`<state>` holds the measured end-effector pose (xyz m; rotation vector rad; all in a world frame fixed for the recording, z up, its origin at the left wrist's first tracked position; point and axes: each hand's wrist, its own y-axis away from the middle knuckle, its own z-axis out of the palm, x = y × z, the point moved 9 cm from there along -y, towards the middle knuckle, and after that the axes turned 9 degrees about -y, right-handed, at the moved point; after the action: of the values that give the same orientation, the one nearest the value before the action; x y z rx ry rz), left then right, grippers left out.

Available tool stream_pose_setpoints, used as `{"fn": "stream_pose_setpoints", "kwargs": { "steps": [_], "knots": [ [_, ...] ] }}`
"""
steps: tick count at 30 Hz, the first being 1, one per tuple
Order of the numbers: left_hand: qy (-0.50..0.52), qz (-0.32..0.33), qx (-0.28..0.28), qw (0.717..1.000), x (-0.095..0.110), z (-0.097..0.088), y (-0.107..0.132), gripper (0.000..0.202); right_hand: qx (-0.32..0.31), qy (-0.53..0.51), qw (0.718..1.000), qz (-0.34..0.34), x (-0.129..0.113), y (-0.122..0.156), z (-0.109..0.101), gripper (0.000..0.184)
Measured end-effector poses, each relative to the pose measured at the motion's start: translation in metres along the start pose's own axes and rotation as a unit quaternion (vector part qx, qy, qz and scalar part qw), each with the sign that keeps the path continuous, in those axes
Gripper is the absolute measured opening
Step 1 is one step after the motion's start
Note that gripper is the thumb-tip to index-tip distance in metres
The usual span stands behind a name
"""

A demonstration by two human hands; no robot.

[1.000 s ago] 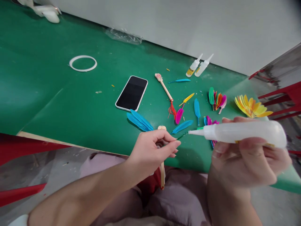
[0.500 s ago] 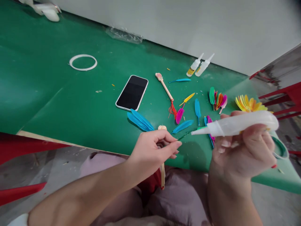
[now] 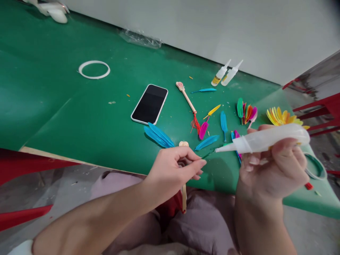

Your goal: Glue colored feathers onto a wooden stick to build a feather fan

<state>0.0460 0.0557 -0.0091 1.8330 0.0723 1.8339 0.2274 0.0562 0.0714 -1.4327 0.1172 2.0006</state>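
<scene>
Over smooth table [image 3: 79,106]: left hand [image 3: 172,169] pinching thin feather [image 3: 208,154], right hand [image 3: 273,173] gripping translucent bottle [image 3: 273,136].

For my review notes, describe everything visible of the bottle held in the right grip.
The bottle is whitish and translucent, apparently plastic, with a rounded base, a collar and a long tapering nozzle. Some yellow, perhaps a label, shows on its lower side. The right grip holds it nearly level above the green table, nozzle pointing left and slightly down. Its tip is at a thin dark green strand pinched in the left grip; whether they touch is unclear.
</scene>
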Motion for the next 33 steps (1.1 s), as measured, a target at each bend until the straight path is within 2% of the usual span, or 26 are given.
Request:
{"fn": "stream_pose_setpoints", "kwargs": {
  "steps": [7, 13, 27, 31, 33],
  "knots": [
    [-0.004, -0.003, 0.002, 1.0, 0.003, 0.0, 0.0, 0.013, -0.03, 0.014, 0.999, 0.007, -0.003, 0.003, 0.006, 0.032],
    [-0.003, 0.002, 0.0, 1.0, 0.002, 0.0, -0.001, 0.013, -0.042, 0.032, 0.998, -0.02, -0.008, 0.005, 0.006, 0.029],
    [-0.011, 0.009, 0.016, 1.0, 0.003, -0.003, -0.001, 0.014, -0.014, 0.062, 0.987, -0.151, -0.025, 0.009, 0.003, 0.018],
    [-0.02, 0.025, 0.024, 0.999, 0.004, -0.004, -0.001, 0.014, -0.048, 0.071, 0.989, -0.121, -0.025, 0.018, 0.013, 0.021],
    [-0.029, 0.034, 0.029, 0.999, 0.004, -0.004, -0.002, 0.015, -0.058, 0.096, 0.981, -0.16, -0.035, 0.026, 0.018, 0.022]
  ]
}}
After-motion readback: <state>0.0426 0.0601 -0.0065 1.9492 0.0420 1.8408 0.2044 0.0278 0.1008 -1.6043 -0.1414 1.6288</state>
